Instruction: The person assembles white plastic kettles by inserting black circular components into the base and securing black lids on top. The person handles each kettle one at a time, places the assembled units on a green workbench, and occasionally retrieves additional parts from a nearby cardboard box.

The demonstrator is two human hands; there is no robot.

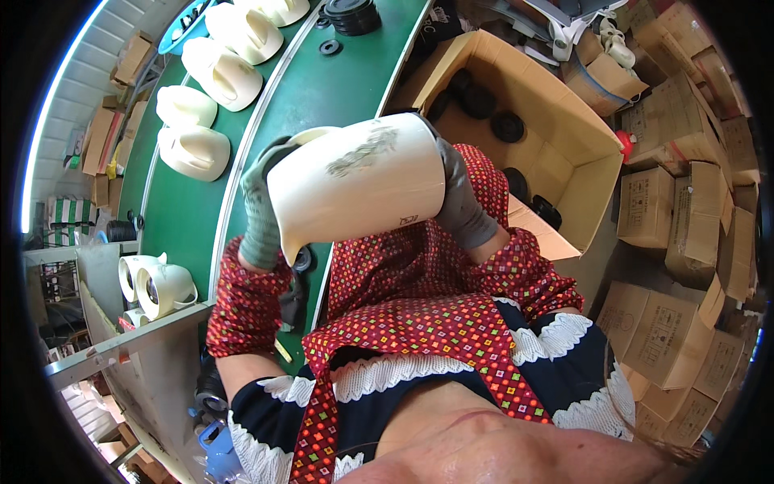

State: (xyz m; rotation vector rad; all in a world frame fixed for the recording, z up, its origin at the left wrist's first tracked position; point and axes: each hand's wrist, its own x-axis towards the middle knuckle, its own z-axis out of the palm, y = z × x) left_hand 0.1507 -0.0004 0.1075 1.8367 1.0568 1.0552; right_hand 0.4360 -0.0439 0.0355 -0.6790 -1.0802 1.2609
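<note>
In front of my lap I hold a cream kettle body (363, 194) tilted onto its side, its spout toward the lower left. A grey-brown smudged print marks its upper wall. My left hand (262, 206), in a grey-green glove, is closed around the spout end. My right hand (466, 198), in a darker grey glove, grips the other end; some of its fingers are hidden behind the kettle body. Close to the left sleeve, a small black round part (302, 260) lies on the green conveyor belt (310, 89).
Several cream kettle shells (222, 73) line the belt's left side. Black discs (351, 14) are stacked at its far end, near a black ring (330, 47). To the right, an open cardboard box (576, 161) contains black round parts. More cartons (649, 332) crowd the right side.
</note>
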